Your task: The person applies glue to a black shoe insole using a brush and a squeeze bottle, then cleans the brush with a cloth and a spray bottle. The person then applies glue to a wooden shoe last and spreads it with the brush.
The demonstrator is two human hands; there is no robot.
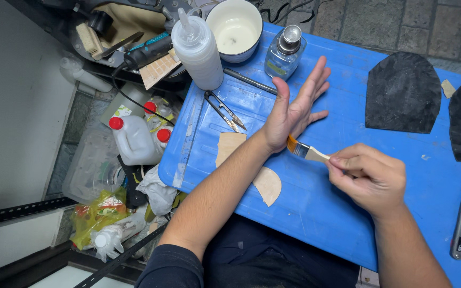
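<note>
Two hands work over the blue board (316,213) in the head view. At the centre of the frame the left hand (294,109) is spread flat, fingers straight, holding nothing. Right of it, the right hand (369,178) is closed around a small brush (306,151), whose orange bristles touch the heel of the left palm. Two tan leather pieces (268,184) lie under the left forearm, and they look bare, so I judge the coating is not yet started. Two black soles (401,93) wait at the upper right, with a white bowl (235,29) at the top.
</note>
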